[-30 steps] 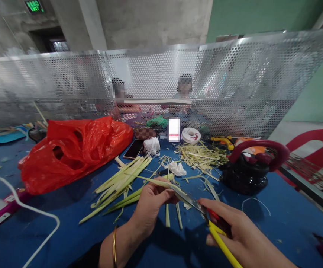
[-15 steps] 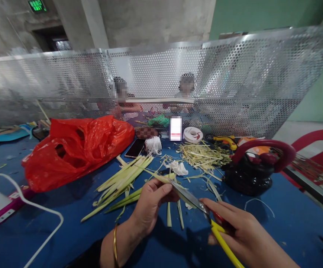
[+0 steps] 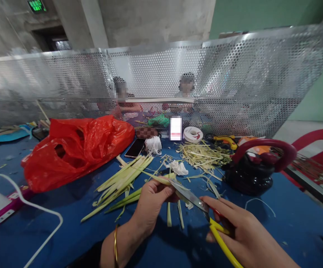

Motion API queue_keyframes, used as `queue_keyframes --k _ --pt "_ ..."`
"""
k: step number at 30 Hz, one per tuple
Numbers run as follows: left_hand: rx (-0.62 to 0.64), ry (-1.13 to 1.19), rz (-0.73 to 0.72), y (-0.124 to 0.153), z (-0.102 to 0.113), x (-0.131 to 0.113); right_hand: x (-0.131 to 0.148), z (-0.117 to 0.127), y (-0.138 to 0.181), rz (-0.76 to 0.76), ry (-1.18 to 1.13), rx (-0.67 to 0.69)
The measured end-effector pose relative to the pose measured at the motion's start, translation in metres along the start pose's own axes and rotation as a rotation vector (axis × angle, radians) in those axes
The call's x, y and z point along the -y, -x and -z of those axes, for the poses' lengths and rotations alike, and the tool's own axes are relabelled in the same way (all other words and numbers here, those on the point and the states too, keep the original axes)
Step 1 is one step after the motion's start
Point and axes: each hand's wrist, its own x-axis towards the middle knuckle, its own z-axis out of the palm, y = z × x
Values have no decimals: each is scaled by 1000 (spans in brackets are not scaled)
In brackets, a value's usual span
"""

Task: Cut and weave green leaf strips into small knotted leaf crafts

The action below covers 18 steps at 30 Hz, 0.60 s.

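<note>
Left hand (image 3: 152, 201): palm down near the table's near edge, gold bangle on the wrist. Thumb and fingers are pinched tight on the pale-green leaf strip (image 3: 156, 179).
Right hand (image 3: 242, 234): comes in from the near right corner, fingers curled firmly around the grips of the yellow-handled steel scissors (image 3: 195, 201).
Scissors: blades slim and shiny, pointing left and away. They meet the strip right at the left thumb. Can't tell how far the blades are apart.
Leaf strip: flat, narrow and fibrous. It sticks out left past the fingers, held above mid-table.
Table (image 3: 66, 238): matte blue cloth cover.
Loose stock: bundle of long green leaf strips (image 3: 122, 178) lying flat just left of the left hand. Short cut pieces (image 3: 168, 217) lie between the hands.
Far side: crinkly red plastic bag (image 3: 77, 149) toward the left edge, heap of straw-coloured shreds (image 3: 203, 154) mid-table, glossy black basket with maroon handle (image 3: 250, 176) toward the right edge.
Back edge: perforated metal screen (image 3: 233, 82).
</note>
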Motion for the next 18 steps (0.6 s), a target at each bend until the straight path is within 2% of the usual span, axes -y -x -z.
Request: queue_keyframes --k 7,18 --pt "14 -40 22 1 -3 -1 1 2 0 7 21 -11" --pt "61 -17 -5 2 0 -2 -1 2 -3 73 -95 -53"
